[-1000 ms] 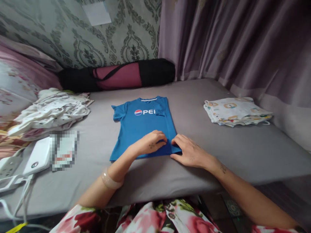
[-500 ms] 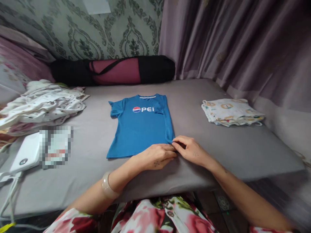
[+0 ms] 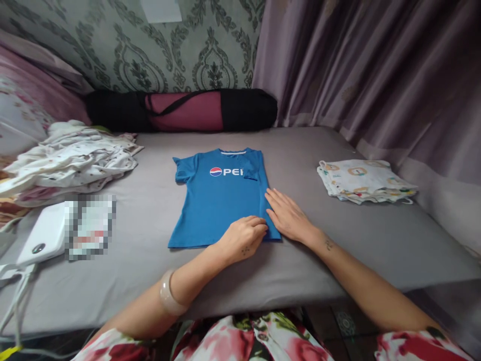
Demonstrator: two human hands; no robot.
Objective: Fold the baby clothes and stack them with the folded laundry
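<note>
A blue T-shirt [image 3: 214, 210] with a round logo and white letters lies front side up, its collar pointing away from me. Its right side is turned inward, and that sleeve lies over part of the lettering. My left hand [image 3: 246, 235] rests on the lower right of the shirt, fingers curled and pinching the fabric near the hem. Along the shirt's right edge, my right hand [image 3: 289, 215] lies flat with its fingers stretched out and touching the cloth.
A stack of folded white printed cloths [image 3: 366, 178] sits to the right. On the left are a heap of crumpled clothes [image 3: 90, 155], a white power bank [image 3: 48, 233] with cables and a blurred-out item [image 3: 92, 228]. A long black and maroon bag [image 3: 184, 110] lies along the wall.
My right hand has gone from pinching the lower right corner to lying flat along the right edge. My left fingers have curled in, and the hem corner now spreads further right.
</note>
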